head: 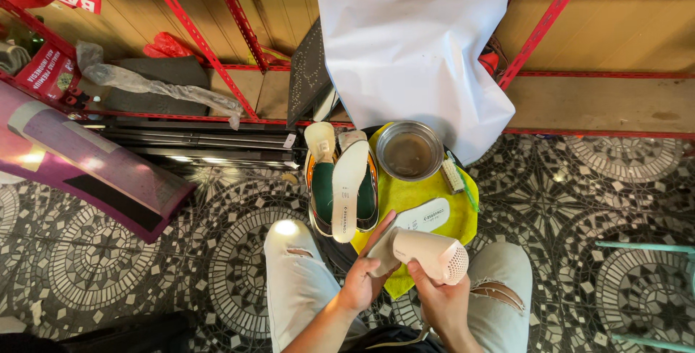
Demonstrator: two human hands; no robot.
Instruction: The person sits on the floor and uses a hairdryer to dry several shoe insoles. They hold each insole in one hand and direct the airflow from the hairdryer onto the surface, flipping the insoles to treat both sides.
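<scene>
Both of my hands hold a beige hair dryer above my lap. My left hand grips its nozzle end, and my right hand holds it from below near the perforated rear end. Just beyond it a white insole lies on a yellow cloth. A pair of green-lined shoes stands to the left, with a second white insole laid across them.
A metal bowl and a small brush rest on the cloth. A white sheet hangs from the red metal shelving behind. A purple rolled mat lies left, a teal stool frame right, on patterned tile floor.
</scene>
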